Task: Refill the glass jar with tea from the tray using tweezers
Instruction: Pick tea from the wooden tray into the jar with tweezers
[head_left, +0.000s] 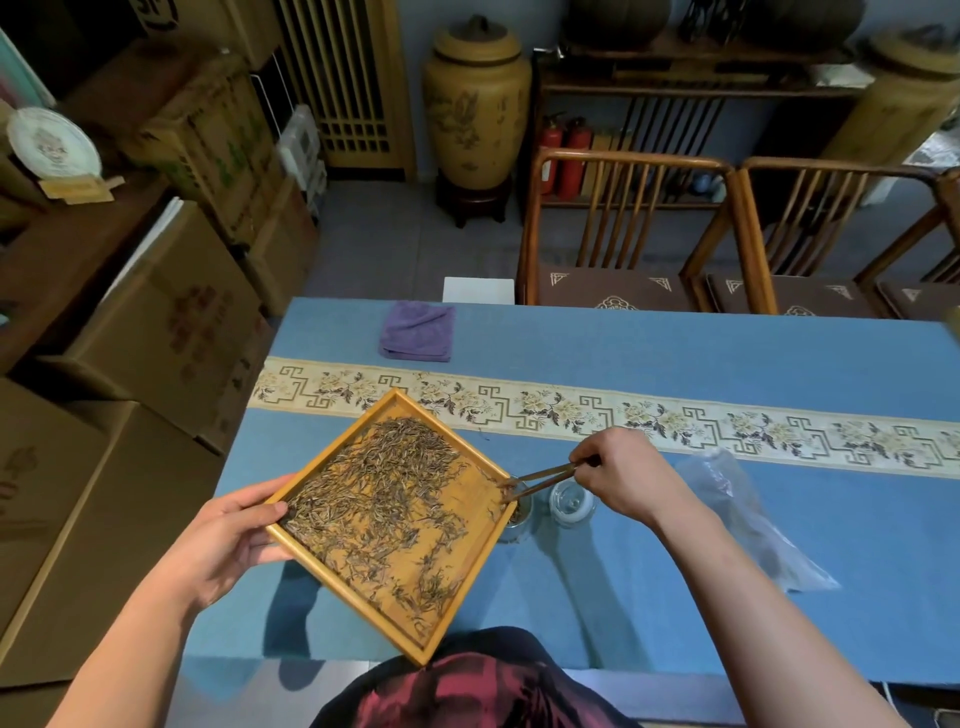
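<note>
Tea (379, 499) should be raked gently toward the tray (470, 582) corner nearest the right hand (618, 475), which pinches the tweezers (540, 478). The left hand (228, 540) grips the far edge; judging by the tilt, it should hold that corner over the glass jar (517, 522).

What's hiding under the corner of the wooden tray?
The glass jar stands under the wooden tray's right corner. Only its right part shows, with some dark tea inside. The tray covers the rest, so how full it is cannot be seen.

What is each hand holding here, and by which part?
Left hand grips the wooden tea tray at its left corner, thumb over the rim. Right hand pinches the wooden tweezers at their rear end.
</note>
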